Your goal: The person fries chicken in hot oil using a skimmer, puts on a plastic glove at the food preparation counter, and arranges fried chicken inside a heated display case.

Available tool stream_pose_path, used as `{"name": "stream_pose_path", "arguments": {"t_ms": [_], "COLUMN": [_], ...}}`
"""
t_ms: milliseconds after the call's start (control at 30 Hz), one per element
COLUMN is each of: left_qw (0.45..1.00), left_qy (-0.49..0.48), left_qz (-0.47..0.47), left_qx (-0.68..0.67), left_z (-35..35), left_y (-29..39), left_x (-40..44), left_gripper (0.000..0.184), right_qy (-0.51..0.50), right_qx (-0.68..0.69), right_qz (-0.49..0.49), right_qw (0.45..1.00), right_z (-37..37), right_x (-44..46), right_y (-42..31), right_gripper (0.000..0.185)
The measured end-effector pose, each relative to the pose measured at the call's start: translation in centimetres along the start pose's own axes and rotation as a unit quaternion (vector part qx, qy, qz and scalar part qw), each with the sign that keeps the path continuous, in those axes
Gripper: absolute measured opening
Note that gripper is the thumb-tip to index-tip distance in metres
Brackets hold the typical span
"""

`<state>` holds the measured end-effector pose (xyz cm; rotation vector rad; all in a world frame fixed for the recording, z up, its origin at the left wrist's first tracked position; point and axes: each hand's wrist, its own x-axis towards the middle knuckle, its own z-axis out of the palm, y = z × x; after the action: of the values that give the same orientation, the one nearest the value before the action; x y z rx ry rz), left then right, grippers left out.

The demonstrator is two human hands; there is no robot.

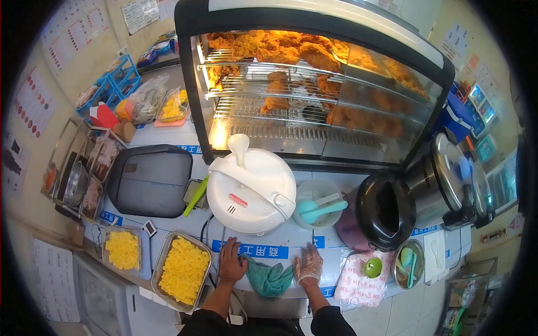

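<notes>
My left hand is bare and lies flat on the counter, its fingers stretched forward. A crumpled green cloth sits between my hands, its left edge against or very close to my left hand. My right hand, in a clear plastic glove, also rests open on the counter, just right of the cloth. In front of both hands stands a white rice cooker with its lid down and a white rice paddle standing at its top.
Left are glass containers of yellow food and a dark lidded tray. Right are a bowl with turquoise utensils, a dark-lidded pot, steel cookers and printed paper. Behind stands a fried-chicken display case.
</notes>
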<state>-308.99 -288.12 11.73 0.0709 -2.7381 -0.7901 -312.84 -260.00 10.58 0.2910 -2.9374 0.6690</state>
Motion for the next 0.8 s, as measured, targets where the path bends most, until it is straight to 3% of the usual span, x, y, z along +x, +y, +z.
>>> {"name": "stream_pose_path", "arguments": {"t_ms": [800], "left_qw": [0.999], "left_qy": [-0.004], "left_qz": [-0.029], "left_qx": [-0.016], "left_z": [-0.38], "left_y": [-0.14], "left_x": [-0.33], "left_gripper": [0.053], "right_qy": [-0.007], "right_qx": [-0.018], "right_qz": [0.009], "right_qw": [1.0], "right_z": [-0.38], "right_x": [-0.17], "right_y": [-0.21], "right_gripper": [0.043]}}
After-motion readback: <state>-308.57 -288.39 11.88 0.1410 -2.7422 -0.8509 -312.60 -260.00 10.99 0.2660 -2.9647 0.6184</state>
